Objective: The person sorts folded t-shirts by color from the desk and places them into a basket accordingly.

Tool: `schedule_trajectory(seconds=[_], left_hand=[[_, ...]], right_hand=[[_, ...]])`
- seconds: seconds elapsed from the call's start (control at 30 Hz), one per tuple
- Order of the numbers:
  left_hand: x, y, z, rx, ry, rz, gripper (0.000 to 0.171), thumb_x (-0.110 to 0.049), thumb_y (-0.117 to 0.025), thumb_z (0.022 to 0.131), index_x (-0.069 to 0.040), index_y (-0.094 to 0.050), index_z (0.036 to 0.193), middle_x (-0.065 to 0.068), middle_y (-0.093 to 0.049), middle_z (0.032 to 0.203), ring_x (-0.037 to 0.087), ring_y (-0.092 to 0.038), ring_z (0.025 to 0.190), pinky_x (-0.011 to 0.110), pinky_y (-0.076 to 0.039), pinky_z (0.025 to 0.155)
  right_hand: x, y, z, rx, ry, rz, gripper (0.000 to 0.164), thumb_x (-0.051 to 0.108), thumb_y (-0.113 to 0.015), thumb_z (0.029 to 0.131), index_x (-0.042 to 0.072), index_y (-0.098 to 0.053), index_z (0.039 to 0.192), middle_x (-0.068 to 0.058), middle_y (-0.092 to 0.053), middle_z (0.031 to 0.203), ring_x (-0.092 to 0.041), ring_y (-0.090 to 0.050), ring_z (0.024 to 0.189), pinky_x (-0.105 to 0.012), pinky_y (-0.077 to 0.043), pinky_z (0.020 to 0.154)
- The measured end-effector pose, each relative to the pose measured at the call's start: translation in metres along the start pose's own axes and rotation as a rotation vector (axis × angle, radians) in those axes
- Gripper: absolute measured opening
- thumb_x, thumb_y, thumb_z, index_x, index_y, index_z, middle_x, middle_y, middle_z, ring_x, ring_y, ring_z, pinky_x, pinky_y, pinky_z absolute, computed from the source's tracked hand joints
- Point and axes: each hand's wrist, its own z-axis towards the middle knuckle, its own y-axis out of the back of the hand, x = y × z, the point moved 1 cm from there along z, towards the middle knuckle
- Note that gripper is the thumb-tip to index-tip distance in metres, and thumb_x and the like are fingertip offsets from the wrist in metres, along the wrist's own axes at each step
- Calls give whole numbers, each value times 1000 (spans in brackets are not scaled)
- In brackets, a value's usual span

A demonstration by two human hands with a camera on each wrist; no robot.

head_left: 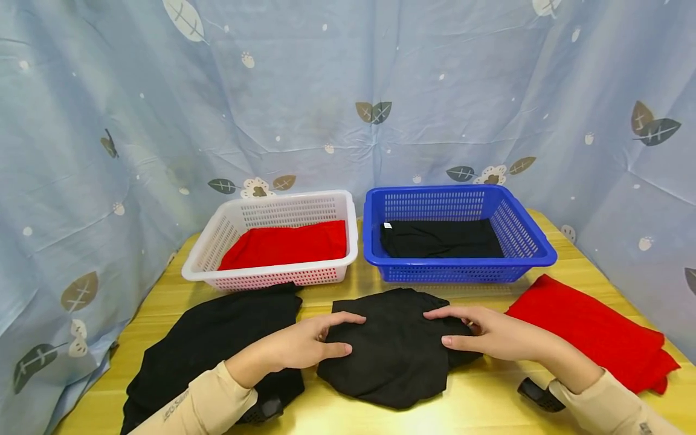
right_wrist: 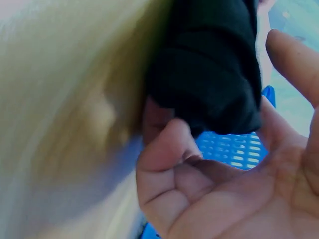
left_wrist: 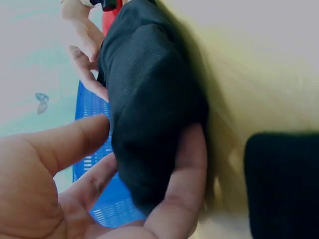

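Underside of the middle black cloth [head_left: 397, 356] out of sight, white tag [head_left: 388, 225] illegible, tabletop [right_wrist: 60, 109] blurry in right wrist view

Both hands at the middle black cloth [head_left: 394, 362], two baskets behind.
Left hand [head_left: 296, 345] at its left edge, right hand [head_left: 497, 333] at its right, a thumb and finger of each over the top. Left black cloth [head_left: 234, 326] partly behind left forearm; right red cloth [head_left: 592, 332] beyond right wrist. White basket [head_left: 288, 210] contains red fabric [head_left: 293, 244]; blue basket [head_left: 435, 205], just beside, contains black fabric [head_left: 446, 238] with white tag [head_left: 388, 225].
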Motion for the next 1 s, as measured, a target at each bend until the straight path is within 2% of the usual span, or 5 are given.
schedule_trajectory(seconds=[0.17, 0.3, 0.6, 0.9, 1.0], left_hand=[[4, -1, 2, 38, 12, -106, 51, -18, -70, 104, -34, -58, 151, 6, -59, 150, 22, -58, 132, 42, -50, 112], [7, -2, 3, 65, 20, -191, 52, -14, -70, 103, -30, -58, 152, 6, -62, 146, 20, -63, 127, 34, -53, 107], [10, -7, 7, 62, 19, -313, 51, -5, -72, 100, -20, -62, 148, 8, -72, 130, 18, -70, 115, 26, -60, 92], [11, -10, 9, 46, 25, -336, 56, -3, -71, 100, -21, -61, 152, 10, -69, 140, 19, -69, 121, 27, -59, 100], [11, -11, 9, 36, 30, -361, 57, -1, -72, 99, -20, -62, 151, 10, -69, 140, 20, -70, 120, 30, -60, 101]], right_hand=[[0, -2, 2, 27, 39, 47, 50, 35, -68, 106, 35, -56, 155, -12, -53, 161, -44, -49, 147, -28, -50, 111], [-2, -4, 4, 33, 51, 91, 51, 33, -70, 105, 37, -57, 154, -9, -52, 162, -42, -47, 149, -23, -47, 110], [-5, -10, 10, 45, 90, 100, 52, 31, -72, 103, 33, -59, 154, -6, -56, 161, -10, -54, 145, -23, -46, 110], [-5, -11, 12, 53, 84, 118, 53, 31, -73, 102, 33, -60, 153, -4, -56, 161, -5, -53, 145, -17, -43, 109], [-7, -11, 12, 52, 82, 129, 53, 31, -74, 102, 33, -60, 153, -3, -57, 160, 7, -52, 140, -17, -43, 109]])
